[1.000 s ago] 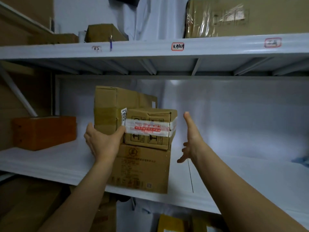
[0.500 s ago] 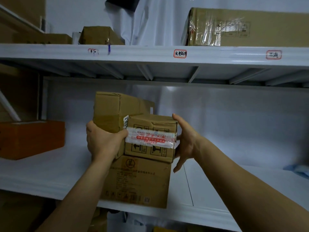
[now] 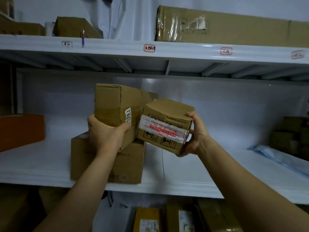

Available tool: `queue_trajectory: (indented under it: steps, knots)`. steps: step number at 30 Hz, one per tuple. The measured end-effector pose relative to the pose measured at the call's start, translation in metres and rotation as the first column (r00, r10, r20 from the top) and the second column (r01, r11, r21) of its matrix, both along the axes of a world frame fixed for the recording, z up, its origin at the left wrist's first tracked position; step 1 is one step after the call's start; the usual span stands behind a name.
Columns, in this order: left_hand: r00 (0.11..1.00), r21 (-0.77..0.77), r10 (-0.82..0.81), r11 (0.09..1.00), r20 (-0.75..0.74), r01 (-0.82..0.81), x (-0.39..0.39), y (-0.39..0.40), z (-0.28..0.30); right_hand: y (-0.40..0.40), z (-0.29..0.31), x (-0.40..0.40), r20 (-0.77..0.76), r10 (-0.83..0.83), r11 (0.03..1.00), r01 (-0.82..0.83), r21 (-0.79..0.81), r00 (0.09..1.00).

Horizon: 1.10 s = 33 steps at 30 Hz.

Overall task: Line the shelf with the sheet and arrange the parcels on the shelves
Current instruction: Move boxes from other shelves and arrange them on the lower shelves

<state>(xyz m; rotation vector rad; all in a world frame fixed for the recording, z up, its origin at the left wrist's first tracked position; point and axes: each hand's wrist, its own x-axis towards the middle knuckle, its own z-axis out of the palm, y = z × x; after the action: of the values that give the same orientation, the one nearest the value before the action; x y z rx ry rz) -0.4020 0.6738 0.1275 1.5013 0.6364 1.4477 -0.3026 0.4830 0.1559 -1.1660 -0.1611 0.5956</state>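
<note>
The fingers (image 3: 188,149) of the right hand (image 3: 196,136) curl under the lower right corner of a small taped box (image 3: 164,124), with the thumb hooked over its upper right corner, so the box is held tilted, clear of the shelf, its red-and-white tape band slanting down to the right. The left hand (image 3: 105,133) grasps the tall brown box (image 3: 115,106) from below and in front, thumb pressed along its lower edge beside a white number label (image 3: 128,115); this box leans slightly and its base sits over the top of the large carton (image 3: 127,164). The two held boxes touch at their facing sides. The large carton stands at the front of the middle shelf (image 3: 192,186), which is covered by a white sheet (image 3: 209,164) running up the back wall. An orange box (image 3: 21,131) sits far left on that shelf, and a pale blue bag (image 3: 274,156) lies to the right. Above, the upper shelf (image 3: 184,51) bears handwritten red-bordered labels (image 3: 149,48) and a long carton (image 3: 234,25) wrapped in clear film.
</note>
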Motion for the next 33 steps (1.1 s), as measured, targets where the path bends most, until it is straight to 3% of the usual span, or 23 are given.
queue_trajectory:
  steps: [6, 10, 16, 21, 25, 29, 33]
  knots:
    - [0.976, -0.167, -0.153, 0.97, 0.155, 0.178, -0.01, -0.059, 0.005, -0.067, -0.019, -0.014, -0.037, -0.145, 0.987, 0.147, 0.062, 0.989]
    - [0.921, -0.277, -0.271, 0.896, 0.281, 0.348, -0.006, -0.107, 0.003, -0.112, -0.029, -0.026, -0.043, -0.196, 0.979, 0.198, 0.051, 0.98]
    - [0.881, -0.423, -0.347, 0.78, 0.322, 0.462, 0.004, -0.168, -0.024, -0.178, -0.047, -0.034, -0.047, -0.274, 0.961, 0.275, 0.008, 0.961]
    - [0.856, -0.59, -0.372, 0.619, 0.36, 0.518, 0.008, -0.207, -0.063, -0.222, -0.075, -0.04, -0.088, -0.308, 0.948, 0.313, 0.054, 0.947]
    - [0.819, -0.709, -0.435, 0.436, 0.373, 0.554, 0.002, -0.235, -0.102, -0.251, -0.11, -0.04, -0.136, -0.376, 0.922, 0.385, 0.044, 0.917]
    - [0.782, -0.744, -0.488, 0.336, 0.387, 0.578, -0.009, -0.258, -0.137, -0.271, -0.141, -0.044, -0.18, -0.421, 0.898, 0.437, 0.058, 0.889]
    - [0.661, -0.702, -0.614, 0.231, 0.432, 0.674, -0.031, -0.271, -0.167, -0.278, -0.179, -0.054, -0.217, -0.501, 0.833, 0.535, 0.141, 0.838]
